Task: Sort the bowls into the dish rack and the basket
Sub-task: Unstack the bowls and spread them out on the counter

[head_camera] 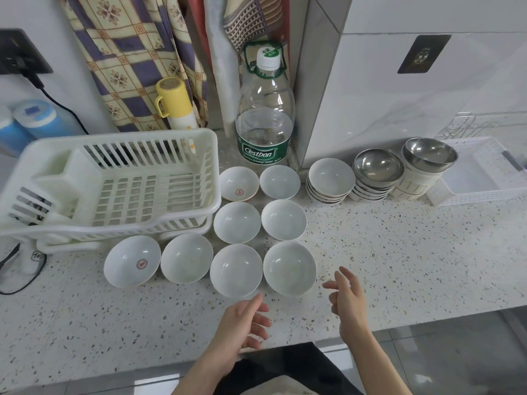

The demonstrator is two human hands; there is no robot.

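Here, both hands hover empty, fingers loosely spread, over the speckled stone counter (399, 266).
Left hand (242, 323) and right hand (346, 299) sit near eight white ceramic bowls (236, 270); white plastic dish rack (119, 183) left, white slatted basket (482, 178) right.

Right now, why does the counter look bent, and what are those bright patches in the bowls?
Head view: the wide-angle lens bows the counter edge and tilts the dish rack; the steel bowls and the white bowls carry soft highlights from light overhead; shadows are faint; both hands, left and right, look slightly soft.
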